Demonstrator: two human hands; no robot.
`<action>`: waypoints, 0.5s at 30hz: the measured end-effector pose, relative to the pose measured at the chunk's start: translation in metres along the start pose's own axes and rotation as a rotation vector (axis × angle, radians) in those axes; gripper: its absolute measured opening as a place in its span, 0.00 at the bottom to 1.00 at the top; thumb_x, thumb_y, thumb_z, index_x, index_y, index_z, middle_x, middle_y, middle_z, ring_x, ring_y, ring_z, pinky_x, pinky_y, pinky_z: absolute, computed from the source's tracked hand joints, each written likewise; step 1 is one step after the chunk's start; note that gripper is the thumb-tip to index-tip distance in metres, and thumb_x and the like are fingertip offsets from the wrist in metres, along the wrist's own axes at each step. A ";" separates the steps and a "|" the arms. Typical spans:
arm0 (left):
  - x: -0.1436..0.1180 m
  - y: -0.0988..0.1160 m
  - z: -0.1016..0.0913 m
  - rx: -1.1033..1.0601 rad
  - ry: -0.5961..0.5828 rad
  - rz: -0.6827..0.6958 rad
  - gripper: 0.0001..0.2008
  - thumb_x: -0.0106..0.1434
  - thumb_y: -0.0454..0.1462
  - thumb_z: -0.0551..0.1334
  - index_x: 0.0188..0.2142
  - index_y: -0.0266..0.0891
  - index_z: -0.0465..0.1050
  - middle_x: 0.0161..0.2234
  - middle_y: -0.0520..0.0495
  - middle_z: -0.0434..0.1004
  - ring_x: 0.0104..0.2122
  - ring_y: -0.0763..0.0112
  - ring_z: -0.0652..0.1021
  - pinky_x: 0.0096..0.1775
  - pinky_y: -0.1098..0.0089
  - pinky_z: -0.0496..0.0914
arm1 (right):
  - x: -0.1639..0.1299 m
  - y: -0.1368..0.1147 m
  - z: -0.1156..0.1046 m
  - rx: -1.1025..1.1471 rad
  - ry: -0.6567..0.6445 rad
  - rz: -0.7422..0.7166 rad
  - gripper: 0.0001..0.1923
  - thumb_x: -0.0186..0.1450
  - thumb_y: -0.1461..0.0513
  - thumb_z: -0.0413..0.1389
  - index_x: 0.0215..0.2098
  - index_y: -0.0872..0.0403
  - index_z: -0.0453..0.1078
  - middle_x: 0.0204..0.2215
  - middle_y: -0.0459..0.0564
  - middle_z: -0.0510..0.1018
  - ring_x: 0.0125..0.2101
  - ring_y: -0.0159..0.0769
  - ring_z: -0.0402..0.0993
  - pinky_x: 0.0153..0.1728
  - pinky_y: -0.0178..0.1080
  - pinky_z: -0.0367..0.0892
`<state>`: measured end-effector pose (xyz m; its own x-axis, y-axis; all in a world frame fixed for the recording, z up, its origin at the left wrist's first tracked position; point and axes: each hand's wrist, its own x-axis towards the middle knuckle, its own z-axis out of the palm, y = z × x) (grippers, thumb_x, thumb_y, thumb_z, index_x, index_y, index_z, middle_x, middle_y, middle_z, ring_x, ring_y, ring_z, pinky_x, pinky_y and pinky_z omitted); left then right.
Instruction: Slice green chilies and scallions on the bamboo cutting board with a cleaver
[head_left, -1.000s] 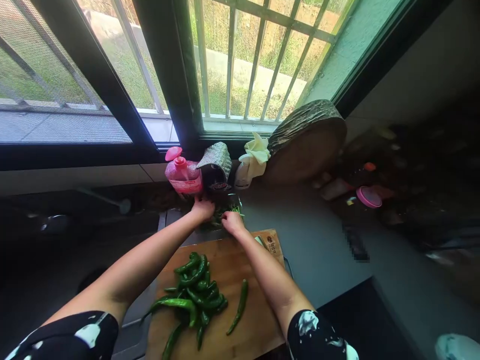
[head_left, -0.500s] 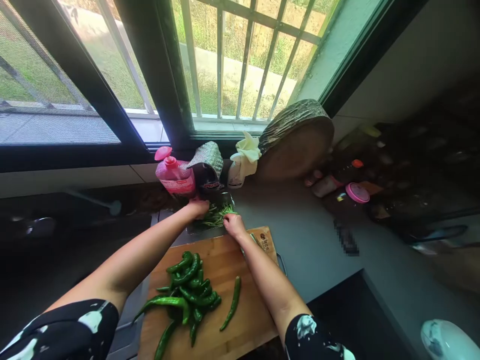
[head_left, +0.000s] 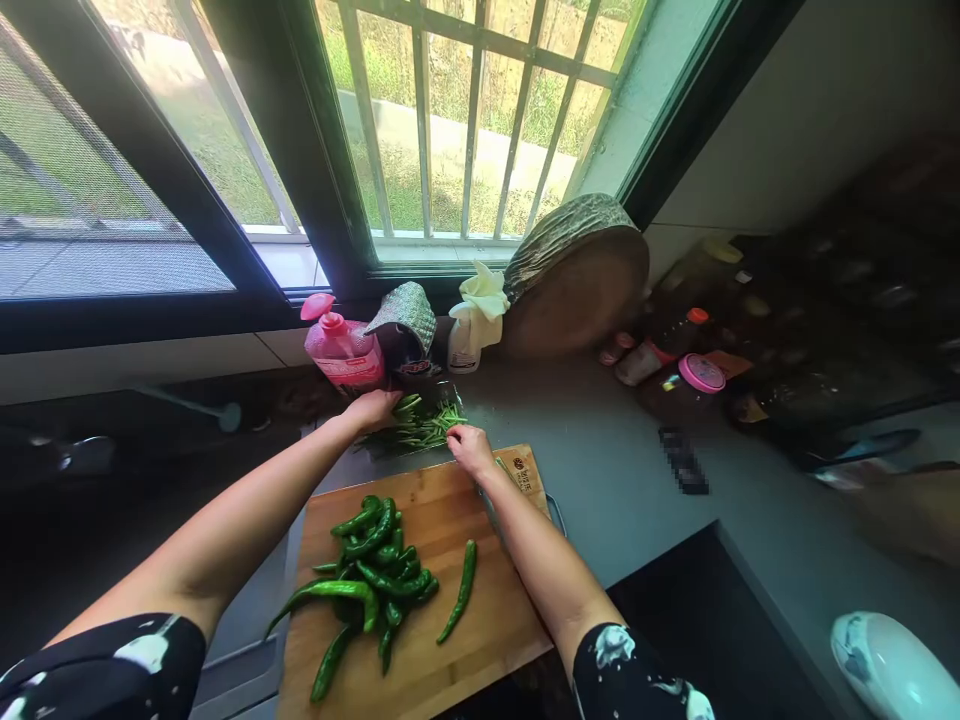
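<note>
- Green stems [head_left: 420, 425] – a loose heap of thin strips, at the far edge of the cutting board [head_left: 450, 640], just before the pink bottle [head_left: 341, 350].
- Left hand [head_left: 373, 408] lies on the heap's left side, fingers curled down onto it; can't tell if it really grips any.
- Right hand [head_left: 471, 447] at the heap's right end, fingertips pinched close, prob. on a few stems – grip itself hidden.
- Handling, by the look: v. light, thin, bendy; strips likely slide apart & scatter. Best gathered as a bunch from both ends, not pinched singly.
- Green peppers [head_left: 375, 585] sit piled mid-board, untouched, one lying apart to the right.
</note>
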<state>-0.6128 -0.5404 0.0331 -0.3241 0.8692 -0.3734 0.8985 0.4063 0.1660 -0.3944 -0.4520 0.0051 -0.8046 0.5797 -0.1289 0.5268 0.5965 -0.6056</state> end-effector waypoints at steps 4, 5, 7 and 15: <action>-0.002 -0.001 -0.005 -0.003 0.063 0.002 0.19 0.51 0.42 0.59 0.43 0.40 0.67 0.38 0.41 0.76 0.38 0.59 0.75 0.37 0.69 0.65 | -0.019 0.006 -0.007 0.046 0.046 0.011 0.10 0.62 0.65 0.51 0.38 0.52 0.74 0.37 0.46 0.78 0.39 0.30 0.72 0.42 0.28 0.60; -0.002 -0.001 -0.006 -0.011 0.072 -0.007 0.19 0.51 0.43 0.58 0.43 0.40 0.67 0.37 0.42 0.76 0.37 0.59 0.75 0.36 0.69 0.65 | -0.026 0.008 -0.009 0.056 0.051 0.015 0.10 0.62 0.65 0.51 0.37 0.52 0.74 0.37 0.46 0.78 0.38 0.30 0.72 0.42 0.28 0.60; -0.001 -0.001 -0.007 -0.036 0.100 -0.021 0.18 0.52 0.43 0.58 0.42 0.40 0.67 0.36 0.43 0.76 0.37 0.60 0.75 0.36 0.69 0.65 | -0.040 0.013 -0.013 0.073 0.054 0.031 0.10 0.62 0.65 0.51 0.37 0.53 0.74 0.36 0.46 0.78 0.38 0.31 0.72 0.42 0.29 0.60; 0.001 -0.011 -0.021 -0.212 0.258 -0.046 0.15 0.50 0.41 0.58 0.36 0.37 0.66 0.30 0.46 0.74 0.32 0.62 0.74 0.31 0.71 0.64 | -0.116 0.035 -0.026 0.150 0.134 0.116 0.11 0.62 0.65 0.50 0.36 0.53 0.74 0.33 0.47 0.78 0.36 0.32 0.72 0.39 0.30 0.62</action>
<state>-0.6294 -0.5384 0.0506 -0.4514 0.8803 -0.1459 0.8085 0.4727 0.3506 -0.2758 -0.4836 0.0196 -0.6919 0.7142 -0.1053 0.5590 0.4377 -0.7042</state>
